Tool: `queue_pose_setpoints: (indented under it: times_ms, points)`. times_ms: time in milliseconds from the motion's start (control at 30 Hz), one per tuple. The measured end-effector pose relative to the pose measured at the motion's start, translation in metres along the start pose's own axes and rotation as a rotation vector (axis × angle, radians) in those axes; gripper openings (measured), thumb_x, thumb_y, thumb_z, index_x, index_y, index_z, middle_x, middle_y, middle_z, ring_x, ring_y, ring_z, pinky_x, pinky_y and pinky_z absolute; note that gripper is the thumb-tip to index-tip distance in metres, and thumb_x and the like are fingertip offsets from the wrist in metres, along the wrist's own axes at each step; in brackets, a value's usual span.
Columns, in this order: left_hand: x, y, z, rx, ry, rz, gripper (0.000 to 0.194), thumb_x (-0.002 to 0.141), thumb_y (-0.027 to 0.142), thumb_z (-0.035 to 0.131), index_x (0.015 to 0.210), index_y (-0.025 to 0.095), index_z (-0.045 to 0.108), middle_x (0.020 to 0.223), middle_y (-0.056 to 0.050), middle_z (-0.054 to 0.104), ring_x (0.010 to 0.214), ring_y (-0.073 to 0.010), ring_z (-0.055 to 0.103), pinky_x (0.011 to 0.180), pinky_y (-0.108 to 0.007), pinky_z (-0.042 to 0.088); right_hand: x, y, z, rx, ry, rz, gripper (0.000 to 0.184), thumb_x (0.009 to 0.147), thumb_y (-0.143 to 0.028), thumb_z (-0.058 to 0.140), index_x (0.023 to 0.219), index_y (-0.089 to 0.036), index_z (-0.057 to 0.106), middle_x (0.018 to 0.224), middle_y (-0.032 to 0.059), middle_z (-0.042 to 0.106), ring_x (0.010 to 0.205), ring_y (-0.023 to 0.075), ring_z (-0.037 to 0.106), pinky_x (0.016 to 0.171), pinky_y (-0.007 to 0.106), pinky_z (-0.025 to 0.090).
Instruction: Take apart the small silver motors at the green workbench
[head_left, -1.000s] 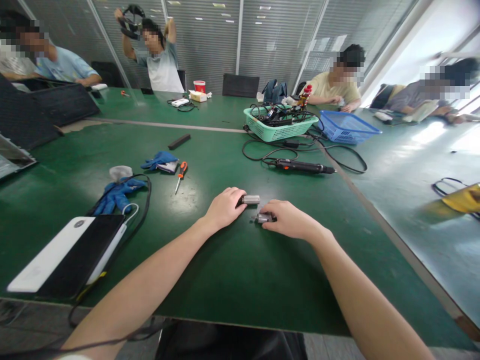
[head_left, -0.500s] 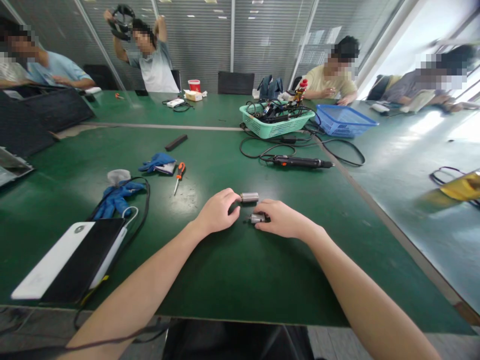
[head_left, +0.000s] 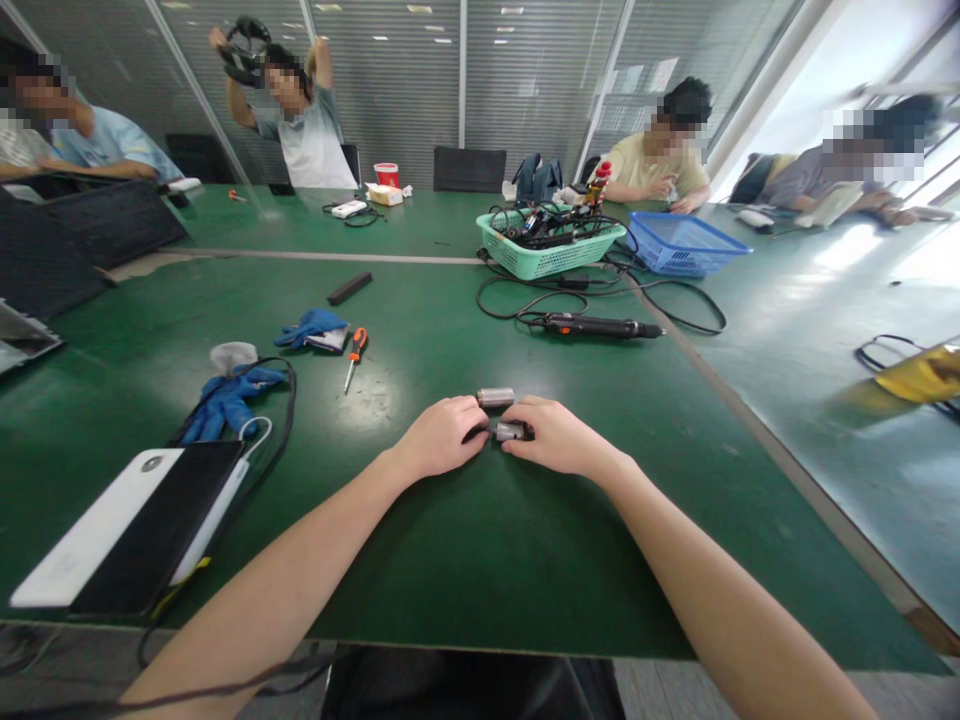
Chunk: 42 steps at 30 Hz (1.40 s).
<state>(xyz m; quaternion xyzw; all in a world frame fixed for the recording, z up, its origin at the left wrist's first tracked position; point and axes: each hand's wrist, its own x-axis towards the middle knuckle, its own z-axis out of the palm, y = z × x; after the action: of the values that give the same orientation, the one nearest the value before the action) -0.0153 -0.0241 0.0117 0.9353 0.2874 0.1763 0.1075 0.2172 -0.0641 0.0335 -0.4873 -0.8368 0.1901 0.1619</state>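
- A green workbench fills the view, with a second green table to the right and slatted glass partitions along the far side
- Four co-workers sit around the far end; one, at far left, holds a black ring-shaped object overhead
- At far right stand a green basket packed with cables and a blue basket
- An electric screwdriver lies on black cable just in front of the green basket
- To the left lie an orange-handled screwdriver, blue gloves and a black-and-white pad
- The near cylinder, small and metal, lies between the hands on the bench
- The right hand's fingers, close together, curl around its right end
- The left hand's fingers, also together, curl down just beside its left end; contact cannot be told
- The far cylinder lies just beyond the near one, beside the left fingertips, untouched by the right hand
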Motion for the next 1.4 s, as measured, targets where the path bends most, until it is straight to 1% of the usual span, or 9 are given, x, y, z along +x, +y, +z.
queue_pose_setpoints:
  times_ms: [200,433,667,1033,1267,1400]
  points:
    - [0.0006,-0.0007,-0.0007,-0.064,0.004,-0.002,0.008,0.092,0.024,0.059,0.094,0.020,0.065,0.097,-0.005,0.065,0.091,-0.0199,0.062,0.081,-0.033,0.051,0.0006,0.0012,-0.0006,-0.002,-0.004,0.006,0.016,0.083,-0.026,0.072,0.098,-0.021,0.069,0.097,0.0053,0.066,0.090,0.0215,0.061,0.077,0.030,0.043]
    - [0.0006,-0.0012,0.0010,-0.016,-0.013,0.024,0.015,0.097,0.028,0.055,0.096,0.019,0.066,0.098,-0.007,0.065,0.093,-0.0208,0.062,0.084,-0.034,0.050,0.0005,0.0024,0.0024,0.008,0.019,0.003,0.019,0.084,-0.028,0.071,0.102,-0.022,0.071,0.101,0.0063,0.066,0.092,0.0216,0.062,0.080,0.030,0.044]
    - [-0.0006,-0.0023,0.0019,-0.009,-0.011,0.033,0.015,0.099,0.027,0.053,0.098,0.018,0.065,0.100,-0.006,0.065,0.094,-0.0207,0.062,0.084,-0.034,0.050,0.0015,0.0030,0.0044,0.025,0.034,0.002,0.022,0.085,-0.028,0.070,0.106,-0.023,0.072,0.104,0.0063,0.066,0.094,0.0214,0.063,0.082,0.030,0.045]
    - [-0.0026,-0.0002,-0.0006,-0.070,0.002,0.014,0.008,0.093,0.026,0.060,0.098,0.021,0.064,0.102,-0.005,0.065,0.095,-0.0203,0.063,0.082,-0.033,0.050,0.0004,0.0008,0.0037,0.014,0.046,-0.004,0.018,0.085,-0.027,0.068,0.103,-0.023,0.072,0.100,0.0060,0.066,0.092,0.0210,0.062,0.080,0.030,0.045]
    - [-0.0016,0.0035,-0.0045,-0.082,-0.011,0.034,0.011,0.093,0.020,0.054,0.100,0.021,0.063,0.102,-0.005,0.065,0.096,-0.0199,0.063,0.083,-0.033,0.050,0.0008,0.0016,0.0040,0.003,0.046,-0.007,0.018,0.085,-0.027,0.069,0.102,-0.022,0.071,0.103,0.0062,0.066,0.093,0.0211,0.062,0.080,0.030,0.045]
    - [-0.0020,0.0035,-0.0040,-0.079,0.012,0.002,0.012,0.091,0.020,0.056,0.101,0.021,0.062,0.100,-0.005,0.065,0.093,-0.0204,0.063,0.083,-0.034,0.051,0.0001,-0.0006,0.0042,-0.013,0.041,-0.007,0.019,0.086,-0.027,0.068,0.104,-0.022,0.070,0.105,0.0069,0.066,0.096,0.0218,0.062,0.083,0.031,0.046]
